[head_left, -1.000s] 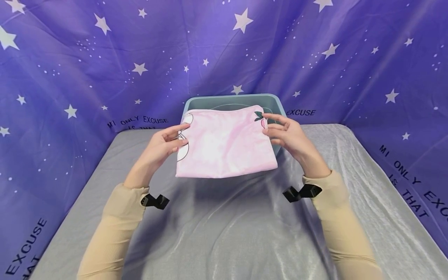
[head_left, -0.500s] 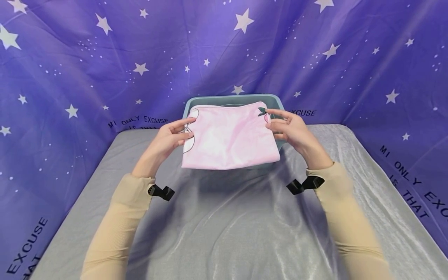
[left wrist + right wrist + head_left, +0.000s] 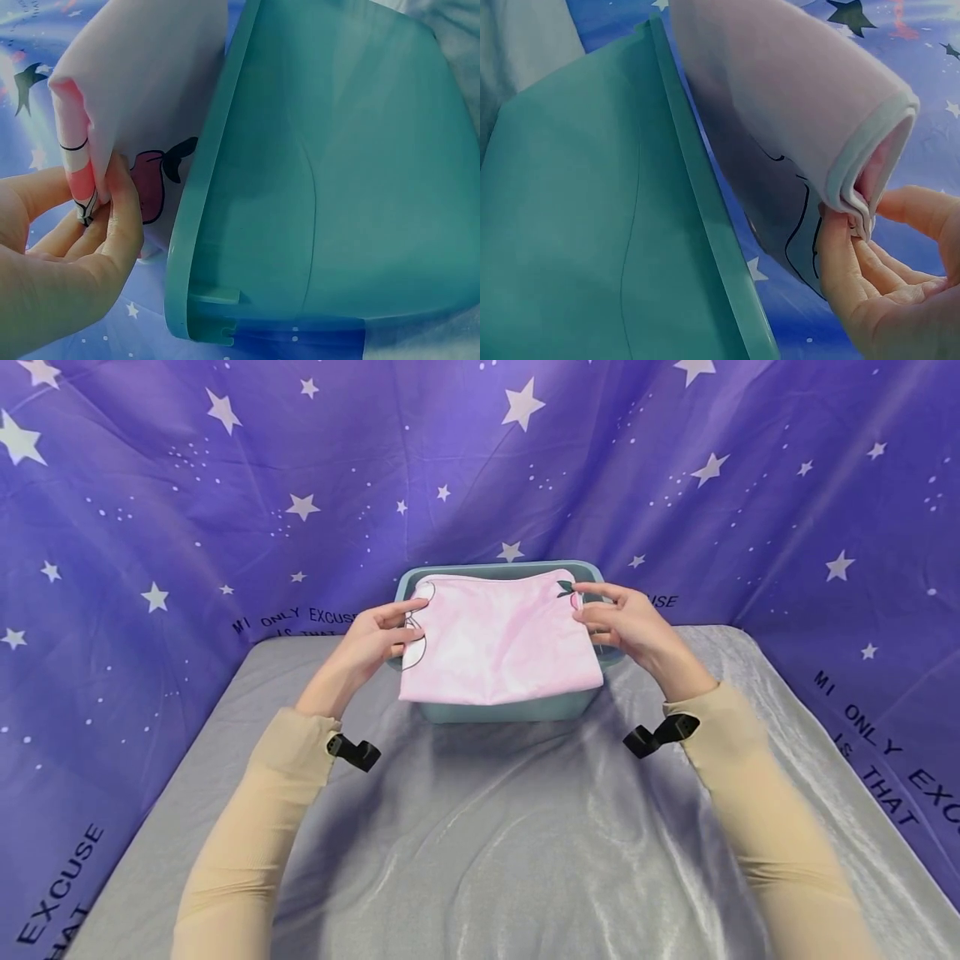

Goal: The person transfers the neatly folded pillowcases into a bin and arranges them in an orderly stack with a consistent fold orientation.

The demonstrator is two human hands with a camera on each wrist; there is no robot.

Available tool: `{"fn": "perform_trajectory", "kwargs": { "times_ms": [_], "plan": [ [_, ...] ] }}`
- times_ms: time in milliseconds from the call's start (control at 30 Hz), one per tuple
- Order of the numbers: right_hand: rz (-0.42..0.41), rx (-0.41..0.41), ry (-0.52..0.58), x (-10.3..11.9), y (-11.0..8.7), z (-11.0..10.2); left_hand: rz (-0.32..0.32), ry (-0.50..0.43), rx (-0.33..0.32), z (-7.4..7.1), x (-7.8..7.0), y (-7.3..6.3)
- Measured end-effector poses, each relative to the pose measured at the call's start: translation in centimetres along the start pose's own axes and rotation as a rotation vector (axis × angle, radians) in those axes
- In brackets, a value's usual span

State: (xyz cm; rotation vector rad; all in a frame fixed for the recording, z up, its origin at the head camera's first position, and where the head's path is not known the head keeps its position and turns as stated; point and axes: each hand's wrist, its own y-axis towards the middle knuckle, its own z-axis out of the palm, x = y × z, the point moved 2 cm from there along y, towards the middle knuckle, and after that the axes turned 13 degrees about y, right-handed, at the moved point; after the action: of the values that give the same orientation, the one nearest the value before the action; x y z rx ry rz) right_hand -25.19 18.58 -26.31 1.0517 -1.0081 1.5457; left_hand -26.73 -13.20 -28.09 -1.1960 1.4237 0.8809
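Observation:
A folded pink cloth (image 3: 495, 639) with printed fruit and leaf shapes is held flat over the teal plastic bin (image 3: 502, 711). My left hand (image 3: 367, 639) pinches its left edge, thumb on one face and fingers on the other. At the opposite edge my right hand (image 3: 628, 620) pinches it the same way. Several folded layers of the cloth (image 3: 810, 82) show at its end in the right wrist view. In the left wrist view, the cloth (image 3: 150, 67) hangs beside the bin's rim (image 3: 210, 172). Most of the bin's inside is hidden under the cloth.
The bin stands at the back of a table covered with grey velvety cloth (image 3: 480, 827). Behind and beside it hangs a purple curtain (image 3: 420, 443) with white stars and lettering. Each wrist carries a small black camera mount.
Both hands have carried the cloth forward and slightly right, further over the bin. More of the bin's front wall now shows below the cloth.

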Motion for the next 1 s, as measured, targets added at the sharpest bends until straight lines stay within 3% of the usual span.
{"fn": "perform_trajectory", "kwargs": {
  "times_ms": [333,700,1000],
  "plan": [
    [0.041,-0.014,-0.073,0.9,1.2,-0.3,-0.024,-0.004,-0.006,0.2,-0.8,1.3],
    [0.115,0.009,-0.071,1.7,2.4,-0.6,-0.031,-0.005,-0.024,0.2,-0.9,2.7],
    [0.151,-0.002,-0.086,2.4,3.4,-0.5,-0.070,0.072,-0.048,0.3,-1.3,3.8]
  ]
}}
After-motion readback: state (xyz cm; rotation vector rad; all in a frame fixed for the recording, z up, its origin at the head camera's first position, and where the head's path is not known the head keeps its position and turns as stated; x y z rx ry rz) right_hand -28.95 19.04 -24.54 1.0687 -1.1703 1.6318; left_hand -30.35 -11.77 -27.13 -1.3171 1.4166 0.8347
